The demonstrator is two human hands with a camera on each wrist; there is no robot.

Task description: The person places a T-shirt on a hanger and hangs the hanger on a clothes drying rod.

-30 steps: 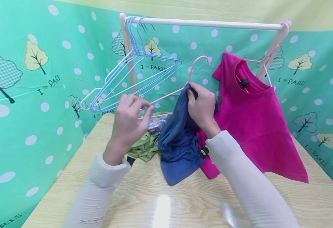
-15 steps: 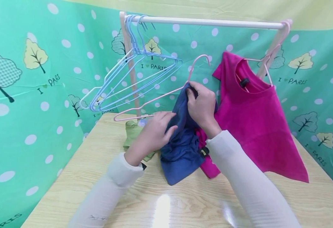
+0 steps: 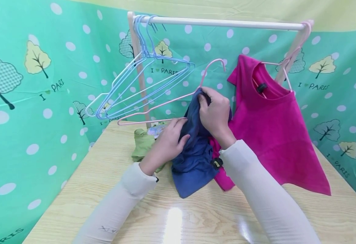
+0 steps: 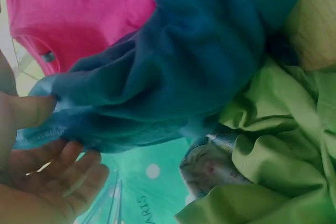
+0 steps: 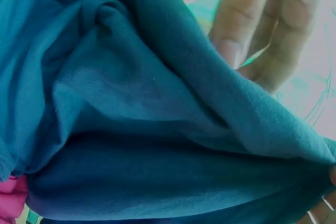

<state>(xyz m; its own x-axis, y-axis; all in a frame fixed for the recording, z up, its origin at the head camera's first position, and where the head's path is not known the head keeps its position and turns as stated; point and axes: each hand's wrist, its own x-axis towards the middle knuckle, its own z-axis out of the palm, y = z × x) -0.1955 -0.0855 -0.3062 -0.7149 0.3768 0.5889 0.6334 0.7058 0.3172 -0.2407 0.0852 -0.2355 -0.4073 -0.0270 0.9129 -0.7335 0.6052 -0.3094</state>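
A blue T-shirt (image 3: 193, 169) hangs bunched, its lower end reaching the table. My right hand (image 3: 215, 110) pinches its upper edge beside the neck of a pink hanger (image 3: 165, 105). The hanger's hook points up, and its left arm sticks out of the cloth; the rest is hidden inside. At the shirt's left side is my left hand (image 3: 170, 139), thumb and fingers spread apart. In the left wrist view, the left hand (image 4: 47, 177) has its thumb by the cloth and its fingers below. The right wrist view shows the shirt's folds (image 5: 157, 108) up close.
Behind stands a rack with a white rail (image 3: 226, 24). Several blue and white hangers (image 3: 144, 84) hang at its left, and a magenta T-shirt (image 3: 275, 135) on a pink hanger at its right. Green cloth (image 3: 141, 144) and patterned cloth (image 3: 156, 130) lie on the wooden table (image 3: 196, 217).
My left hand has let go of the pink hanger's left arm and moved right to the blue T-shirt. The hanger's left end has risen slightly. The right hand keeps its grip.
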